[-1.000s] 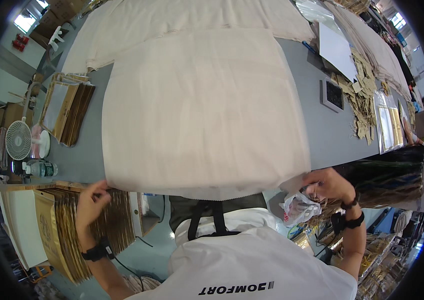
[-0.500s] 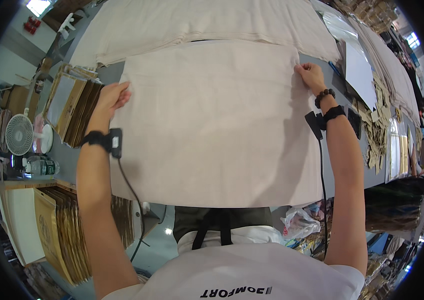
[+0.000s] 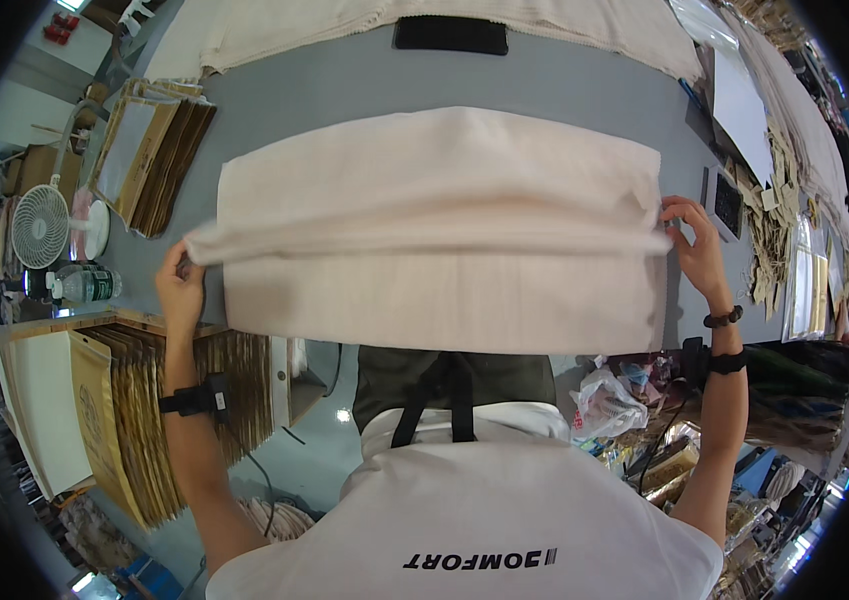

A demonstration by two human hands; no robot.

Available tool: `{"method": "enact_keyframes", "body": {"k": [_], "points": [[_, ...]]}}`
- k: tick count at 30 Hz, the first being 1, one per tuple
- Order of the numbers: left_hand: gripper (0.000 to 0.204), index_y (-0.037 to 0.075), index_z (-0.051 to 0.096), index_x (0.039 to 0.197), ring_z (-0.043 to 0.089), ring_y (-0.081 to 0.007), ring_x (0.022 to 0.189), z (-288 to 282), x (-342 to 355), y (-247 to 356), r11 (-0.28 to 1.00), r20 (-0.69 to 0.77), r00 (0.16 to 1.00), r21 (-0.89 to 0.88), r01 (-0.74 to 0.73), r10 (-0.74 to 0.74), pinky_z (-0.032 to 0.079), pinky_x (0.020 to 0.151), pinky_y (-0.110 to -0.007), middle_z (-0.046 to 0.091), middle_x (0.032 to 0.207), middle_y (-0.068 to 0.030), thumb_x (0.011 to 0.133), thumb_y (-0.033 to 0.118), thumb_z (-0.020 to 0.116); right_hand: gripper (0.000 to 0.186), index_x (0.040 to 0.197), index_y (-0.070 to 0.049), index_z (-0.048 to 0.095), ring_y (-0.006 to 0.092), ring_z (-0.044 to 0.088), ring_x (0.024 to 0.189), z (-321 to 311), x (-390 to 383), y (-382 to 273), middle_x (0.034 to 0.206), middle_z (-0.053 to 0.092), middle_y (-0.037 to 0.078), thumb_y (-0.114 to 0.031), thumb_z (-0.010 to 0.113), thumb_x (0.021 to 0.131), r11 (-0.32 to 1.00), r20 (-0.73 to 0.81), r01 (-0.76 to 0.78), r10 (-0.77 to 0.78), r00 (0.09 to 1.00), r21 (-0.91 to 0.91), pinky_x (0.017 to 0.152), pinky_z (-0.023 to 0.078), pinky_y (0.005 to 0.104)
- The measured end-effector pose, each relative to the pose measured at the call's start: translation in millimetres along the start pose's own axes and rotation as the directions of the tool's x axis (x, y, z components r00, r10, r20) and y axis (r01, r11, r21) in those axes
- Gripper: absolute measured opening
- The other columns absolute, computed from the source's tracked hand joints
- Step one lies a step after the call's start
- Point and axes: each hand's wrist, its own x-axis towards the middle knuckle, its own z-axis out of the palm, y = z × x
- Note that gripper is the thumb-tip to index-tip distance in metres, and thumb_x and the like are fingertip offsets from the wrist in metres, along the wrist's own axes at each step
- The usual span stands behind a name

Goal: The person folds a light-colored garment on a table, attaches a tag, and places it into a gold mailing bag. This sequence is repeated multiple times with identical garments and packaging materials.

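Beige cloth (image 3: 444,300), spanning left hand (image 3: 181,290) to right hand (image 3: 701,255)

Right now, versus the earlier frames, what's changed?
The left hand and right hand have come back toward the person from near the far edge of the smooth cream cloth, which now covers less depth, a raised fold across it. Left pinches the fold's left end; right's grip is unclear. A flat black rectangular object beyond is now uncovered. Unchanged: white round fan, clear plastic bottle.
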Motion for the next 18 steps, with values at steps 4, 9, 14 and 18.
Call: {"method": "enact_keyframes", "body": {"k": [4, 9, 14, 18], "points": [[0.036, 0.001, 0.070, 0.135, 0.067, -0.0131, 0.109, 2.2, 19.4, -5.1, 0.998, -0.103, 0.994, -0.047, -0.039, 0.034, 0.053, 0.096, -0.029, 0.074, 0.125, -0.0065, 0.104, 0.018, 0.071, 0.021, 0.117, -0.006, 0.072, 0.0203, 0.067, 0.114, 2.9, 20.6, 19.9, 0.124, 0.073, 0.008, -0.002, 0.070, 0.096, 0.976, -0.075, -0.159, 0.171, 0.982, 0.146, 0.096, 0.051, 0.0335], [0.047, 0.005, 0.071, 0.135, 0.066, -0.0137, 0.104, 28.9, 69.6, 25.2, 0.996, 0.005, 0.998, -0.058, -0.063, 0.064, 0.053, 0.090, -0.030, 0.073, 0.119, -0.0034, 0.099, 0.034, 0.077, 0.036, 0.121, -0.007, 0.075, 0.0238, 0.069, 0.110, 24.0, 78.2, 22.6, 0.125, 0.073, 0.006, -0.029, 0.080, 0.093, 0.982, -0.107, -0.159, 0.170, 0.980, 0.105, 0.095, 0.053, 0.0379], [0.046, 0.005, 0.074, 0.122, 0.066, -0.0193, 0.092, 56.1, 123.8, 43.8, 0.898, 0.214, 0.952, 0.337, -0.282, 0.219, 0.053, 0.085, -0.035, 0.074, 0.104, -0.0063, 0.089, 0.036, 0.084, 0.046, 0.116, -0.003, 0.075, 0.0353, 0.070, 0.108, 45.9, 132.3, 23.2, 0.116, 0.072, 0.017, -0.040, 0.082, 0.090, 0.961, -0.049, -0.212, 0.207, 0.977, -0.177, 0.093, 0.054, 0.0407], [0.042, 0.004, 0.074, 0.116, 0.067, -0.0203, 0.086, 78.7, 166.9, 86.0, 0.921, 0.014, 0.961, 0.282, -0.269, 0.276, 0.053, 0.082, -0.036, 0.074, 0.094, -0.0078, 0.088, 0.033, 0.085, 0.045, 0.113, -0.003, 0.075, 0.0403, 0.072, 0.101, 39.4, 175.4, 13.6, 0.103, 0.077, 0.021, -0.042, 0.080, 0.092, 0.920, -0.317, -0.371, 0.318, 0.893, -0.122, 0.089, 0.056, 0.0424]]}}
